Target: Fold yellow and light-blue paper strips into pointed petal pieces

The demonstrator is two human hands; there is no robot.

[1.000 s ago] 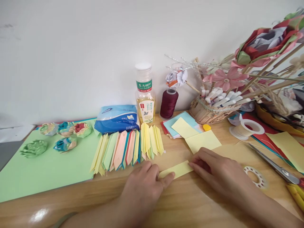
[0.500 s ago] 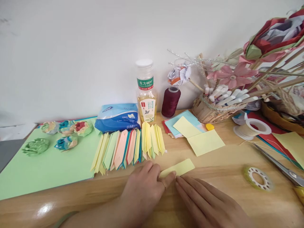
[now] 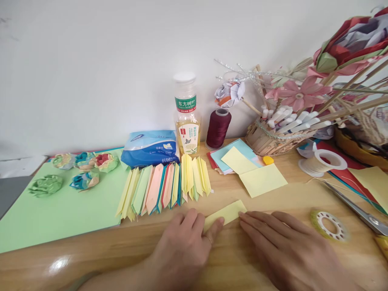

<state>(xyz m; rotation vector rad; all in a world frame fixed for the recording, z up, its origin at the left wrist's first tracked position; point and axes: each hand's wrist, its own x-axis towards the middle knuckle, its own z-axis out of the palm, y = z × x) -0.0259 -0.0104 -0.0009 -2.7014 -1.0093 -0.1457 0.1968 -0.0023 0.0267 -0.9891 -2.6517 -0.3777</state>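
Observation:
A folded strip of yellow paper (image 3: 227, 213) lies slanted on the wooden table. My left hand (image 3: 186, 242) grips its left end, the thumb pressed on the near edge and the fingers curled at the far side. My right hand (image 3: 285, 242) is stretched out palm down, its fingers side by side. Its fingertips touch the right end of the strip at the near corner. Just beyond my left hand stands a row of folded paper pieces (image 3: 157, 188) in yellow, green, peach, blue and red.
Behind are a blue tissue pack (image 3: 150, 149), a tea bottle (image 3: 187, 117), a maroon thread spool (image 3: 218, 128) and yellow sheets (image 3: 263, 180). At right lie a tape roll (image 3: 329, 226), scissors (image 3: 357, 208) and a basket (image 3: 263, 139) of markers. Paper flowers (image 3: 85, 181) rest on green paper (image 3: 60, 226).
My right hand has slid rightward along the near edge of the yellow strip, from beside my left thumb to the right end. My left hand has stayed nearly in place.

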